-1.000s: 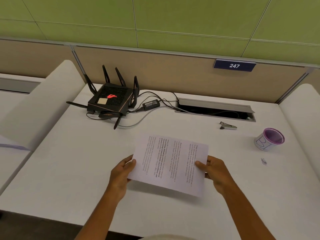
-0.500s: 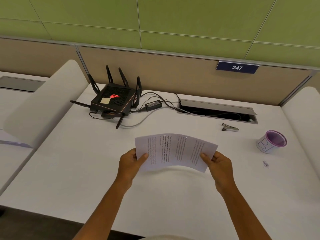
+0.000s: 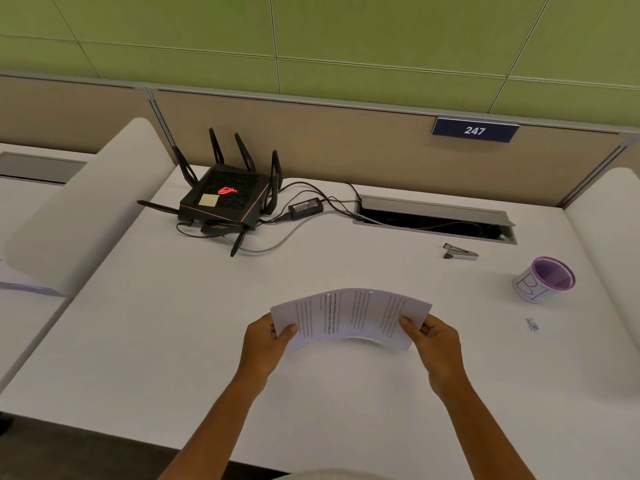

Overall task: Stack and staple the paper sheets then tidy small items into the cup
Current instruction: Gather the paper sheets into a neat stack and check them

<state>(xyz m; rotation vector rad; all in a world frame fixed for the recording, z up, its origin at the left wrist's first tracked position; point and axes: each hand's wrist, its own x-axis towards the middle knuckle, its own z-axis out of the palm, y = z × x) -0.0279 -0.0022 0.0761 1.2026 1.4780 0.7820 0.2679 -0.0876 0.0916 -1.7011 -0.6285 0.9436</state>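
White printed paper sheets (image 3: 349, 317) bowed upward above white tabletop (image 3: 173, 323), ends gripped by left hand (image 3: 265, 344) and right hand (image 3: 434, 344), grey stapler (image 3: 460, 251) beyond

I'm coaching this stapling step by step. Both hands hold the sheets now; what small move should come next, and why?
Probably lower the paper sheets flat onto the desk: left hand and right hand hold them bowed upward, and the stapler lies untouched beyond the right hand.

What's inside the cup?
The cup tilts toward the camera: only its purple inner wall shows, with no item visible. The bottom is in shadow, so something small there can't be ruled out.
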